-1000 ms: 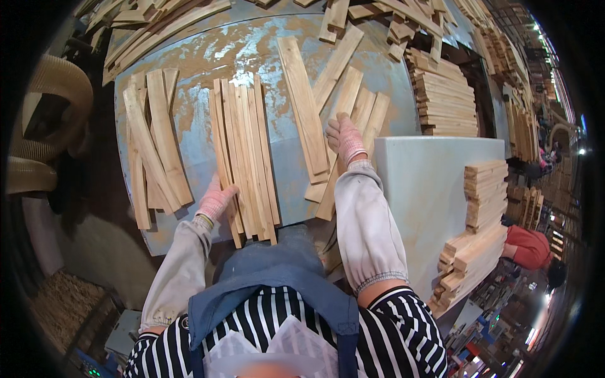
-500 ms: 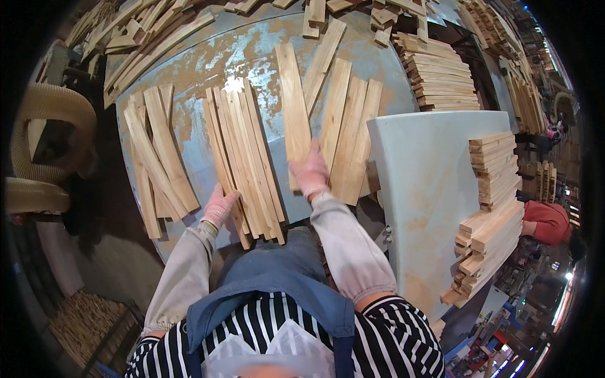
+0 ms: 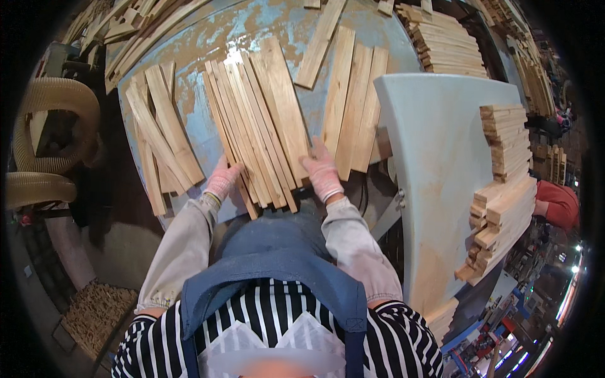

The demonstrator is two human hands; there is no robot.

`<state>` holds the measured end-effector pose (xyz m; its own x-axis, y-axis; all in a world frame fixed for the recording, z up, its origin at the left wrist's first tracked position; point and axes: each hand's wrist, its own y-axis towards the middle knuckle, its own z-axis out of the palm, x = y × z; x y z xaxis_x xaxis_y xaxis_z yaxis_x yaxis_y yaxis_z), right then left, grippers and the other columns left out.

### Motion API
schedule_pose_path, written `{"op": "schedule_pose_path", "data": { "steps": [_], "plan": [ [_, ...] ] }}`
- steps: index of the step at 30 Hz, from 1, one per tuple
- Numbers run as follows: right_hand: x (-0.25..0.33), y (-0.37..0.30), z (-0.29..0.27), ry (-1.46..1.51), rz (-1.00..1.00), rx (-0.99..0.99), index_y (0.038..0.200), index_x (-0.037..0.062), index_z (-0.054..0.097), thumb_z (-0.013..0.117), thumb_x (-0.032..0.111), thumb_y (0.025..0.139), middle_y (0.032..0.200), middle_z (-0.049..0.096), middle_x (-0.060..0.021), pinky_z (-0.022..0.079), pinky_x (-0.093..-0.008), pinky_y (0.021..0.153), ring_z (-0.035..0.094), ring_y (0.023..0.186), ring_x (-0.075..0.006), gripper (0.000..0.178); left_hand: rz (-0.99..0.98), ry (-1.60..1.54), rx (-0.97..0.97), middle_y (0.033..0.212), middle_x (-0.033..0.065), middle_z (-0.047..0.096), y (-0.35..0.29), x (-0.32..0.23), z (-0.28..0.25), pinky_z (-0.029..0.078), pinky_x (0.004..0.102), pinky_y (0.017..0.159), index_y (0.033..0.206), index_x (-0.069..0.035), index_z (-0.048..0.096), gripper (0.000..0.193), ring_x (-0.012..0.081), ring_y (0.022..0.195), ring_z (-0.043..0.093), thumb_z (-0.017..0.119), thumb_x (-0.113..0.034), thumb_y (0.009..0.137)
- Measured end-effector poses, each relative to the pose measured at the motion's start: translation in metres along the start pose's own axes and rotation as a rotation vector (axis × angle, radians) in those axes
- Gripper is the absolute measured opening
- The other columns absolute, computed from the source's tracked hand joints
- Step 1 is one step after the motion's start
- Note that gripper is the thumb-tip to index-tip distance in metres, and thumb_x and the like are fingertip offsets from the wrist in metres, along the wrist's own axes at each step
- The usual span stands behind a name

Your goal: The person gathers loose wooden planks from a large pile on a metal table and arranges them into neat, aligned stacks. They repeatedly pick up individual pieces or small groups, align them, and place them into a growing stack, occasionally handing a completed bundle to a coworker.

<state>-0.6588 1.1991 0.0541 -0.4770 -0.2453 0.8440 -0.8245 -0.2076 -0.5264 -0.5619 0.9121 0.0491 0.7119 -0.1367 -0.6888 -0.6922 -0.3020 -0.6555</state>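
Note:
A row of narrow wooden strips [image 3: 247, 132] stands side by side on the table in front of me. Against its left edge, near the close end, my gloved left hand [image 3: 222, 178] is closed, thumb over the outermost strip. A wider wooden board [image 3: 280, 104] lies along the row's right side. My gloved right hand [image 3: 323, 173] grips this board's near right edge. Between them, my two hands hem in the row and the board. The fingertips under the wood are hidden.
Loose boards [image 3: 157, 135] lie left of the row, others [image 3: 356, 107] to the right. A blue-grey panel [image 3: 435, 189] at right carries stacked wood [image 3: 504, 183]. Ribbed hoses [image 3: 57, 138] stand far left. Another person's red sleeve [image 3: 558, 205] shows far right.
My right hand has brought the wide board leftward against the row of strips. My left hand stays at the row's left edge. The whole view has shifted slightly.

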Motion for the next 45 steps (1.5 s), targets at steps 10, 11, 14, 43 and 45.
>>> {"op": "schedule_pose_path", "data": {
  "steps": [10, 11, 14, 43, 45],
  "plan": [
    [0.008, -0.038, 0.009, 0.124, -0.202, -0.295, 0.161, -0.0015, 0.039, 0.059, -0.007, 0.088, 0.148, 0.061, -0.0162, 0.046, -0.0296, 0.111, 0.059, 0.134, -0.0243, 0.075, 0.003, 0.08, -0.03, 0.091, 0.0037, 0.063, 0.012, 0.058, -0.021, 0.045, 0.0284, 0.057, 0.152, -0.002, 0.048, 0.067, 0.0118, 0.071, 0.055, 0.067, -0.032, 0.095],
    [-0.002, -0.035, 0.011, 0.082, -0.25, -0.352, 0.16, 0.0005, 0.042, 0.06, -0.006, 0.088, 0.145, 0.064, -0.0174, 0.046, -0.0305, 0.11, 0.061, 0.132, -0.0252, 0.074, -0.024, 0.073, -0.01, 0.091, 0.0039, 0.063, 0.011, 0.054, -0.019, 0.045, 0.0285, 0.057, 0.152, -0.002, 0.048, 0.067, 0.012, 0.071, 0.055, 0.067, -0.032, 0.095],
    [-0.003, -0.033, 0.013, -0.475, -0.095, -0.419, 0.16, 0.0011, 0.042, 0.062, -0.004, 0.088, 0.143, 0.065, -0.0195, 0.046, -0.0318, 0.11, 0.063, 0.13, -0.0266, 0.075, -0.075, 0.061, 0.046, 0.102, 0.0088, 0.065, -0.002, 0.029, -0.015, 0.047, 0.0316, 0.07, 0.152, -0.001, 0.049, 0.066, 0.017, 0.082, 0.058, 0.066, -0.031, 0.096],
    [-0.019, 0.039, -0.03, -0.849, -0.442, -0.527, 0.148, 0.0091, 0.057, 0.077, 0.027, 0.086, 0.149, 0.054, -0.0148, 0.039, -0.0481, 0.117, 0.05, 0.138, -0.0364, 0.067, 0.589, 0.739, -0.322, 0.155, 0.022, 0.045, 0.173, -0.237, 0.153, 0.039, 0.048, 0.119, 0.16, -0.006, 0.035, 0.092, 0.0386, 0.145, 0.043, 0.08, -0.034, 0.085],
    [0.027, 0.064, -0.012, -0.862, -0.269, -0.415, 0.155, 0.0094, 0.047, 0.078, 0.032, 0.086, 0.155, 0.047, -0.0175, 0.038, -0.0518, 0.117, 0.045, 0.141, -0.0393, 0.078, 0.462, 0.872, -0.248, 0.146, 0.0207, 0.05, 0.198, -0.266, 0.167, 0.042, 0.0512, 0.114, 0.158, -0.005, 0.035, 0.094, 0.0396, 0.136, 0.049, 0.081, -0.042, 0.084]
  ]
}}
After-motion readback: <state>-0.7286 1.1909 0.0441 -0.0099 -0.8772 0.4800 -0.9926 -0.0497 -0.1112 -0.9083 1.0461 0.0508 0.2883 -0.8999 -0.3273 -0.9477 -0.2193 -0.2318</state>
